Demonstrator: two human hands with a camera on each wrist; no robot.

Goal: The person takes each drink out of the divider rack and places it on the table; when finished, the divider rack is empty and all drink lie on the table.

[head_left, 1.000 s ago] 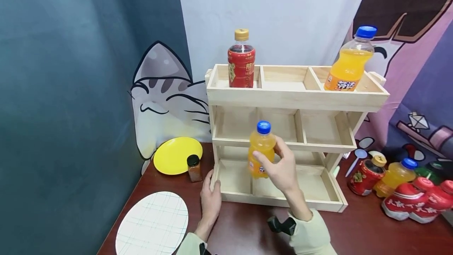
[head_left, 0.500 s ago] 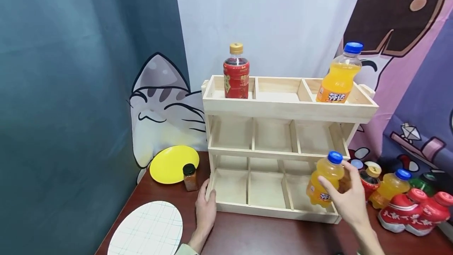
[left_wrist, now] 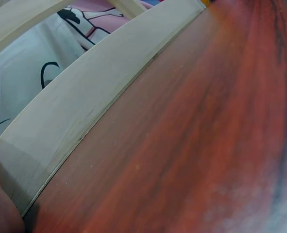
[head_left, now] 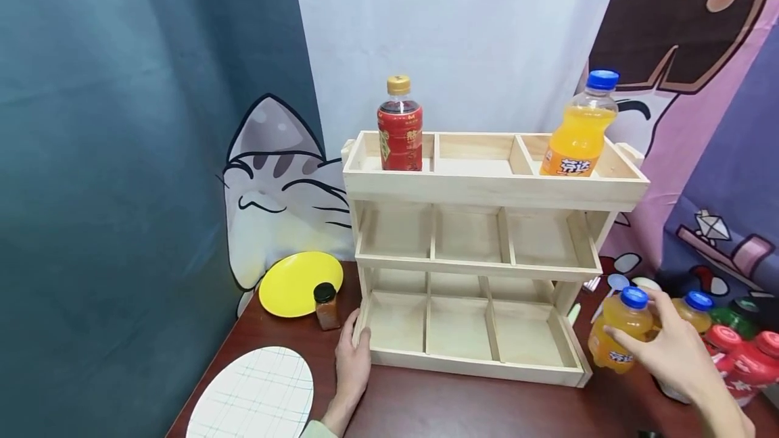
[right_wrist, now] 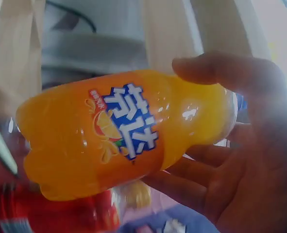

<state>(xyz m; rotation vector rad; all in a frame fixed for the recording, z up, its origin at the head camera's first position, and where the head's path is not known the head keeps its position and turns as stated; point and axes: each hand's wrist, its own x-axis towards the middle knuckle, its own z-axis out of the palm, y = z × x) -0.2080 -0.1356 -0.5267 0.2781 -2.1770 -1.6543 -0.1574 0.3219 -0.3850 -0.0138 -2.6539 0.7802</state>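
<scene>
An orange soda bottle with a blue cap is in my right hand, off the lower right corner of the wooden shelf. In the right wrist view, the thumb and fingers pinch this soda bottle around its neck and shoulder, and the bottle lies sideways across the picture. My left hand holds the front left corner of the shelf's bottom tier; little of that hand shows in the left wrist view. A red-labelled bottle and another orange soda bottle stand in the top tier's outer compartments.
Red bottles and a green-topped one crowd the table's right side, partly behind my right hand. A yellow plate, a small black-lidded jar and a white round plate lie left of the shelf.
My right hand has carried the orange soda bottle from in front of the shelf's middle rightward and down, past its right end. The left hand stays at the shelf corner.
</scene>
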